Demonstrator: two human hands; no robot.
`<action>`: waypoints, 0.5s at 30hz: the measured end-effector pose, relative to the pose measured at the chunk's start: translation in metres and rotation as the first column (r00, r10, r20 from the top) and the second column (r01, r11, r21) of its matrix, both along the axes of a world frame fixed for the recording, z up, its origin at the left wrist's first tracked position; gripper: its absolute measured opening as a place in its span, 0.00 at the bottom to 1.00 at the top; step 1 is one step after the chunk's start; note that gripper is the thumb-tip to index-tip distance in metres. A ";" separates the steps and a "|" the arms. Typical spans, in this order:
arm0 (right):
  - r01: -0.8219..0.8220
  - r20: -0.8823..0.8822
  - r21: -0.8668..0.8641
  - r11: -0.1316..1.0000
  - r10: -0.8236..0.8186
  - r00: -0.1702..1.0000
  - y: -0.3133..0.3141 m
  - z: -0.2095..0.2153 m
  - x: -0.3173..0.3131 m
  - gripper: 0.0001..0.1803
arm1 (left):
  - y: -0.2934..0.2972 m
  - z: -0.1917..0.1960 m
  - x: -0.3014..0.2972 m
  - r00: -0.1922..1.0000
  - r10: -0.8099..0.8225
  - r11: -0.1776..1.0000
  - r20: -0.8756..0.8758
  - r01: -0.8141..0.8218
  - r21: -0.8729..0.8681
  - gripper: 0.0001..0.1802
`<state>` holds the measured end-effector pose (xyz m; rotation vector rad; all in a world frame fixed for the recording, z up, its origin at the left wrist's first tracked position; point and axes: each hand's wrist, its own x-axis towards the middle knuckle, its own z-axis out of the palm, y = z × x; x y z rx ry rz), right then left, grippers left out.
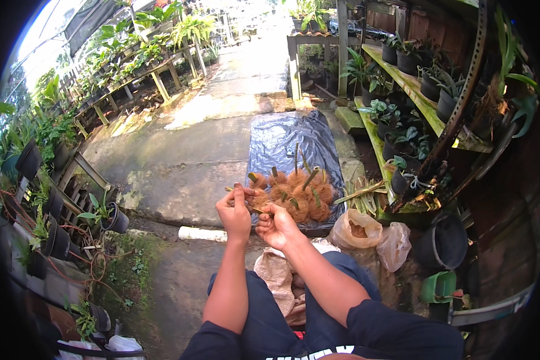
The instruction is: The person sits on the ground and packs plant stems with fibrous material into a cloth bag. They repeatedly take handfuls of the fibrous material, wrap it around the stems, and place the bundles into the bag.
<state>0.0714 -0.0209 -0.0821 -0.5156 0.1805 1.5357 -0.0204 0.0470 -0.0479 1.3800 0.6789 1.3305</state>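
My left hand (237, 211) is closed in a pinch, fingers pointing up, with a thin yellowish strip (255, 210) passing between it and my right hand (275, 227). The right hand is closed too, palm turned partly up, its fingertips on the strip's near end. The fingers hide most of the strip, so its exact kind does not show. Just beyond the hands sit several round balls of brown fibre (300, 207), close together, with cut green stems sticking up from them. They rest on a black plastic sheet (291, 141) on the ground.
Right of my knees stand a clear bag of brown fibre (355, 229), another plastic bag (394, 246) and a black bucket (443, 241). A woven sack (276, 270) lies between my legs. A white tube (202, 234) lies at left. Plant shelves (411, 90) line both sides.
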 end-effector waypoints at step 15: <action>-0.016 0.065 0.173 0.985 0.005 0.998 -0.005 0.010 0.038 0.11 | -0.005 0.017 0.004 0.939 -0.335 0.941 0.071 0.331 0.066 0.11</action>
